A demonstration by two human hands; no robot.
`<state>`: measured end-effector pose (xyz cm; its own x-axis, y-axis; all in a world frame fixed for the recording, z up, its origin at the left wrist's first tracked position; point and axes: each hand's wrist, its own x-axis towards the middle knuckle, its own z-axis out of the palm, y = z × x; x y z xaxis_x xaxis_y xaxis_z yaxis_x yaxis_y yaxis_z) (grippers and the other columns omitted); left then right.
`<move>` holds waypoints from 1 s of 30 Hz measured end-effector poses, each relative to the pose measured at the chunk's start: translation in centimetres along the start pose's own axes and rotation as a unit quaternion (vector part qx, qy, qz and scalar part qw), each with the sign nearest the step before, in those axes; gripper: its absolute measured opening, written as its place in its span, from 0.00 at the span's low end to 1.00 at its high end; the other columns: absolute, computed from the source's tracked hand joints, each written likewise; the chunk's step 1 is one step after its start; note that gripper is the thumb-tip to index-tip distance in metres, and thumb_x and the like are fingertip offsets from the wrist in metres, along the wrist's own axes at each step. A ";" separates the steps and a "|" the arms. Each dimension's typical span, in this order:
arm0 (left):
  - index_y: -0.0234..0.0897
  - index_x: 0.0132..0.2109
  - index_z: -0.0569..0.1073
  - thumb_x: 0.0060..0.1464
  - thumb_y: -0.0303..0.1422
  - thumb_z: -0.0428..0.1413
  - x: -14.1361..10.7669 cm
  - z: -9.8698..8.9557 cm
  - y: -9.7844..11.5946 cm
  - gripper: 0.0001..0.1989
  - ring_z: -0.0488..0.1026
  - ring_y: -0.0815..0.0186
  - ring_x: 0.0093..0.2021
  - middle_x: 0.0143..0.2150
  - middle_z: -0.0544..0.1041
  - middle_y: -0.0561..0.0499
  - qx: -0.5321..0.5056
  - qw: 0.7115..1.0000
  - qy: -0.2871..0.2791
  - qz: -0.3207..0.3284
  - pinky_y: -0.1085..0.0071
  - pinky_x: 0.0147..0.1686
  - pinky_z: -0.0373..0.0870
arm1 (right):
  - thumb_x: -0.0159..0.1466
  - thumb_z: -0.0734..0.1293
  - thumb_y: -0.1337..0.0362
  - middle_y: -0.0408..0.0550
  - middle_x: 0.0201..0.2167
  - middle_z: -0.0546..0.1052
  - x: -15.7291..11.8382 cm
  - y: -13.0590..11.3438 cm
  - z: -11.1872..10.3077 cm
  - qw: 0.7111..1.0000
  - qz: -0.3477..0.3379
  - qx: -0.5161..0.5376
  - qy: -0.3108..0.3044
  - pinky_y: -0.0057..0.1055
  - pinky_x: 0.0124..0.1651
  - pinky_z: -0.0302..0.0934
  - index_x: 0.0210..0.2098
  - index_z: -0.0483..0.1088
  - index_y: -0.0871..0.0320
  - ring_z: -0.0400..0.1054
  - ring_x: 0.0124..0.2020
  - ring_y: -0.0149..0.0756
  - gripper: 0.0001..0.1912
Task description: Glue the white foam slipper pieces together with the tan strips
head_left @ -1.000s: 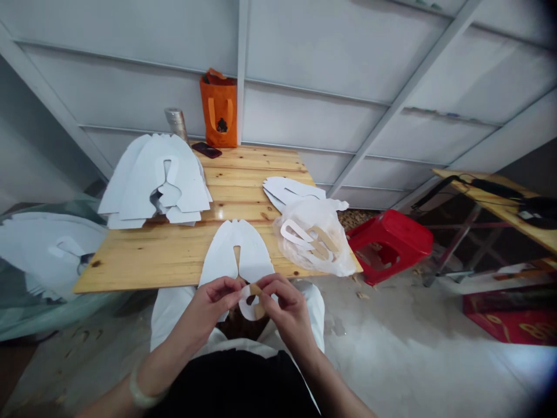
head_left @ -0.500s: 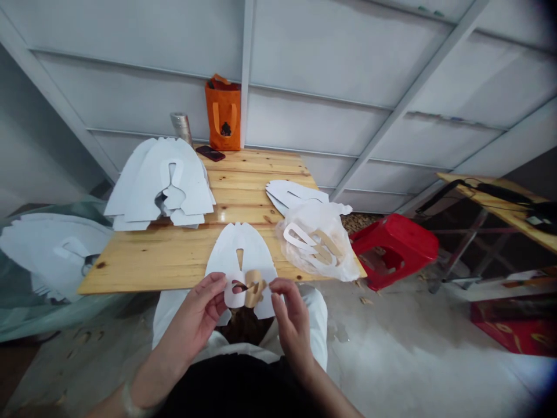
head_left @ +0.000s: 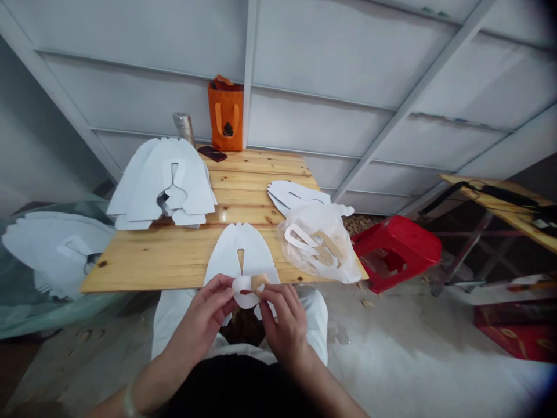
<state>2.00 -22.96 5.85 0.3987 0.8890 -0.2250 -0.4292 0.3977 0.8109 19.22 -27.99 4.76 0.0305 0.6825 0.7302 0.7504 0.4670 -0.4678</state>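
Observation:
My left hand (head_left: 212,307) pinches the white part of a small looped paper strip (head_left: 245,297) between thumb and fingertips. My right hand (head_left: 285,316) has its fingertips closed on the curled tan end of that strip; whether the tan part is a separate layer I cannot tell. Under the strip lies a white arched cardboard piece (head_left: 238,251) with a narrow slot, its lower part reaching over the table's front edge. To the right, a clear plastic bag (head_left: 346,247) holds several similar white and tan loop strips.
On the wooden table (head_left: 143,261), a stack of white cut cardboard (head_left: 143,186) stands at left, more pieces (head_left: 300,194) at right. At the back are an orange bag (head_left: 226,116), a phone (head_left: 212,153) and a roll (head_left: 184,128). A red stool (head_left: 400,249) stands right.
My right hand has moved left, closer to my left hand, and closed on the tan end. The strip is now more tightly curled between both hands.

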 end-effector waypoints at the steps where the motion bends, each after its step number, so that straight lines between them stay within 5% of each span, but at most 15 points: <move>1: 0.39 0.40 0.79 0.56 0.42 0.67 0.1 -0.5 0.0 0.12 0.77 0.61 0.44 0.41 0.79 0.48 0.019 1.000 -0.023 0.009 0.67 0.47 0.76 | 0.69 0.64 0.77 0.48 0.36 0.77 0.3 -0.1 -0.3 0.999 0.031 0.032 0.002 0.31 0.43 0.69 0.41 0.71 0.56 0.72 0.37 0.36 0.10; 5: 0.41 0.48 0.78 0.53 0.40 0.71 1.7 -2.9 -0.3 0.18 0.73 0.58 0.54 0.52 0.76 0.46 0.091 0.983 -0.105 0.121 0.66 0.55 0.72 | 0.66 0.70 0.73 0.42 0.31 0.77 1.2 -0.3 -1.5 0.972 0.173 0.153 -0.034 0.26 0.38 0.66 0.33 0.72 0.55 0.72 0.33 0.32 0.08; 8: 0.45 0.54 0.75 0.45 0.38 0.76 3.1 -3.7 -0.7 0.30 0.70 0.57 0.61 0.58 0.73 0.46 0.095 0.969 -0.166 0.153 0.67 0.59 0.69 | 0.63 0.74 0.68 0.40 0.28 0.76 1.2 0.2 -1.7 0.923 0.296 0.238 -0.067 0.25 0.35 0.63 0.30 0.73 0.55 0.70 0.31 0.31 0.07; 13: 0.43 0.51 0.71 0.53 0.31 0.72 3.7 -2.7 -0.4 0.22 0.76 0.64 0.49 0.50 0.76 0.49 0.093 0.973 -0.179 0.108 0.70 0.49 0.73 | 0.57 0.78 0.59 0.40 0.27 0.76 0.7 1.2 -0.9 0.821 0.429 0.366 -0.085 0.26 0.33 0.62 0.30 0.76 0.55 0.68 0.29 0.32 0.10; 16: 0.40 0.48 0.70 0.54 0.30 0.71 3.6 -2.3 0.0 0.19 0.77 0.68 0.41 0.43 0.77 0.51 0.100 0.980 -0.156 0.079 0.73 0.41 0.73 | 0.55 0.80 0.58 0.41 0.27 0.76 0.8 1.5 -0.6 0.791 0.457 0.398 -0.089 0.26 0.33 0.62 0.30 0.75 0.55 0.68 0.29 0.32 0.12; 22: 0.39 0.43 0.68 0.52 0.32 0.71 4.1 -2.6 -0.1 0.20 0.75 0.71 0.37 0.40 0.76 0.55 0.112 0.990 -0.059 0.058 0.76 0.38 0.71 | 0.55 0.79 0.62 0.35 0.27 0.73 1.4 1.9 0.1 0.792 0.446 0.415 -0.032 0.25 0.35 0.64 0.43 0.69 0.50 0.68 0.30 0.31 0.20; 30: 0.40 0.39 0.66 0.54 0.33 0.67 6.2 -3.4 -0.4 0.15 0.75 0.70 0.36 0.37 0.77 0.55 0.162 0.983 0.031 0.086 0.75 0.40 0.72 | 0.58 0.75 0.59 0.40 0.29 0.70 2.8 3.3 2.6 0.842 0.420 0.338 -0.012 0.27 0.31 0.63 0.31 0.67 0.54 0.64 0.27 0.31 0.13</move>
<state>1.94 -16.82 2.26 0.2892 0.9526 -0.0946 -0.2007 0.1570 0.9670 20.09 -23.13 3.97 0.3434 0.9392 -0.0057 -0.0770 0.0221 -0.9968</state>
